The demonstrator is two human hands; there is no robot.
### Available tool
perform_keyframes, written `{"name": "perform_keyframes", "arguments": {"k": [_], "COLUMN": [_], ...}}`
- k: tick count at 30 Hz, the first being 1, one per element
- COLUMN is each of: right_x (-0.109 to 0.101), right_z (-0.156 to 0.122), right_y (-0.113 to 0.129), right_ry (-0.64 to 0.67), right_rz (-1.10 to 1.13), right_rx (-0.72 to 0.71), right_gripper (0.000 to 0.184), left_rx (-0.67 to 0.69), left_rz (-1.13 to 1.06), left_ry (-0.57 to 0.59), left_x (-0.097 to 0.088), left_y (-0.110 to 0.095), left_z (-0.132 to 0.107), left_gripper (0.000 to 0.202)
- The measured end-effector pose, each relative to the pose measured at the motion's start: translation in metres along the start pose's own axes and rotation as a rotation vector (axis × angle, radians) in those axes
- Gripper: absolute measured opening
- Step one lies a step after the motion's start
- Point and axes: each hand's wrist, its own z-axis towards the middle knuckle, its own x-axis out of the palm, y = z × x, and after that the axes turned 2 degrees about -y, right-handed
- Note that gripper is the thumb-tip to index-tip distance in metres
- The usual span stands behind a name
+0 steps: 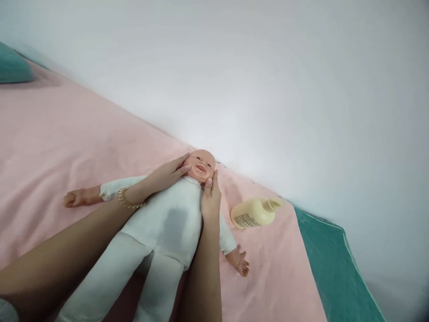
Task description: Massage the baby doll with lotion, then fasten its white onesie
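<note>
A baby doll (pixel 190 212) with a white cloth body lies on its back, with a dark patch on its belly. My left hand (pixel 171 172) cups one side of the doll's head (pixel 203 162), thumb on the cheek. On the other side, my right hand (pixel 212 199) rests along the jaw with its fingers pointing up. The head is held between both palms, and some fingertips are hidden behind it. The doll's arms stretch out to both sides, and its legs run toward me between my forearms.
A pale yellow pump bottle (pixel 255 212) lies tilted on the pink sheet (pixel 83 134), right of the doll. Green fabric (pixel 330 250) shows at the right, and a green pillow (pixel 15 67) sits at the far left. A white wall (pixel 268 89) rises behind the bed.
</note>
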Motion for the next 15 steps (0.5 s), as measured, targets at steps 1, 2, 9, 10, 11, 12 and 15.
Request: {"name": "perform_keyframes", "arguments": {"k": [1, 2, 9, 10, 11, 12, 15], "right_x": [0.000, 0.000, -0.001, -0.001, -0.001, -0.001, -0.001], "right_z": [0.000, 0.000, -0.001, -0.002, -0.002, -0.002, -0.003], "right_y": [0.000, 0.000, 0.007, 0.008, 0.010, 0.011, 0.013], "right_ry": [0.000, 0.002, 0.025, 0.029, 0.031, 0.031, 0.029], "right_rz": [0.004, 0.011, -0.001, 0.000, 0.003, 0.008, 0.012], "right_rx": [0.003, 0.005, 0.025, 0.025, 0.027, 0.032, 0.054], "right_gripper": [0.072, 0.072, 0.077, 0.078, 0.080, 0.080, 0.081], "left_rx": [-0.014, -0.031, 0.003, 0.008, 0.010, 0.011, 0.022], "left_rz": [0.010, 0.021, 0.036, 0.023, 0.006, -0.014, -0.064], "left_ry": [-0.006, -0.017, -0.062, -0.060, -0.055, -0.048, -0.031], "left_x": [0.000, 0.001, 0.004, 0.004, 0.004, 0.004, 0.004], "left_y": [0.000, 0.001, 0.000, -0.001, -0.001, -0.001, -0.001], "left_z": [0.000, 0.000, -0.002, -0.003, -0.003, -0.002, -0.001], "left_gripper": [0.063, 0.064, 0.066, 0.066, 0.066, 0.066, 0.066]}}
